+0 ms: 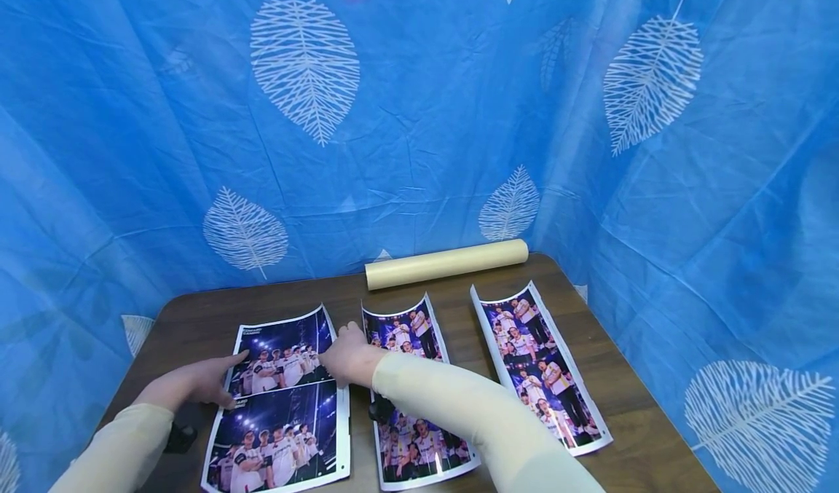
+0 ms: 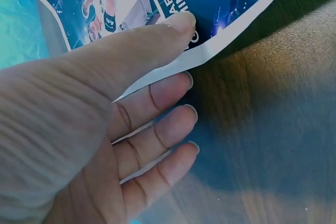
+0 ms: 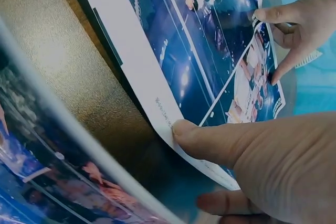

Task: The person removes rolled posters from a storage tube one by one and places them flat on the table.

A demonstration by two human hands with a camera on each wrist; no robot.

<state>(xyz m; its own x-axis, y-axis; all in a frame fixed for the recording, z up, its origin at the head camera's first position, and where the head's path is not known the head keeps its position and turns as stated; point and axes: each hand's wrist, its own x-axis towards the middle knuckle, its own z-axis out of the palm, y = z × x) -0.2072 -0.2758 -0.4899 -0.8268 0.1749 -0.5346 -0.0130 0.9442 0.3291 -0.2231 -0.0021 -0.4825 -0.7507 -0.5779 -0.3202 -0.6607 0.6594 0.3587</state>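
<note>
A glossy photo print [image 1: 278, 420] with two stacked group pictures lies at the left of the table, its far end curling up. At its left edge my left hand [image 1: 197, 382] pinches the sheet; in the left wrist view the thumb [image 2: 157, 38] lies over the printed lettering while the other fingers [image 2: 170, 129] sit below the edge. My right hand [image 1: 347, 355] grips the opposite edge, its thumb [image 3: 210, 142] on the white margin and its fingers partly hidden beneath. The right forearm crosses over a second print [image 1: 426, 446] in the middle.
A third curled print [image 1: 544, 369] lies on the right of the dark wooden table [image 1: 216, 296]. Along the back edge rests a cream-coloured roll [image 1: 446, 263]. Blue curtain [image 1: 419, 114] with white leaf shapes hangs behind and beside the table.
</note>
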